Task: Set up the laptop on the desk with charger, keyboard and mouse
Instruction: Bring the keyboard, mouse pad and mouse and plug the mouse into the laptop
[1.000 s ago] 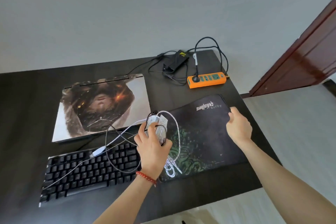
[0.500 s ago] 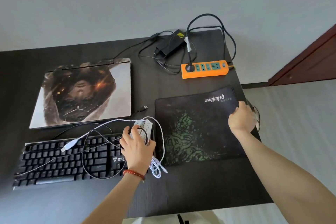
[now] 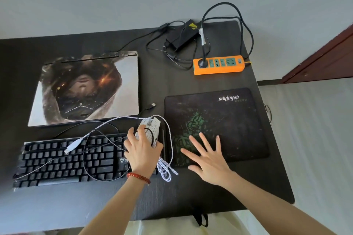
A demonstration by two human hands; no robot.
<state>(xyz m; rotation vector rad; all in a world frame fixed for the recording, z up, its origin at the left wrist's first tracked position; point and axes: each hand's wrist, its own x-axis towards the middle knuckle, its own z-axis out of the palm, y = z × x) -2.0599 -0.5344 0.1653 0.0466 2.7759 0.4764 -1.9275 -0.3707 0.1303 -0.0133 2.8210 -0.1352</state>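
A closed laptop [image 3: 84, 89] with a picture on its lid lies at the back left of the dark desk [image 3: 191, 192]. In front of it sits a black keyboard [image 3: 63, 160] with cables draped over it. My left hand [image 3: 142, 150] grips a white mouse [image 3: 150, 128] at the keyboard's right end; its white braided cable [image 3: 168, 170] loops around. My right hand [image 3: 208, 158] lies flat with spread fingers on the black and green mouse pad [image 3: 229, 120]. The black charger brick [image 3: 181, 37] rests at the back, its cord plugged into the orange power strip [image 3: 219, 65].
A loose black USB plug [image 3: 152, 105] lies between laptop and mouse pad. The desk's right edge runs close to the pad and the power strip. A dark red door [image 3: 324, 57] stands at the right, over light floor.
My right hand let go of the mouse pad's right edge and now lies flat on the pad's near left part. The left hand keeps hold of the mouse. The camera view shifted.
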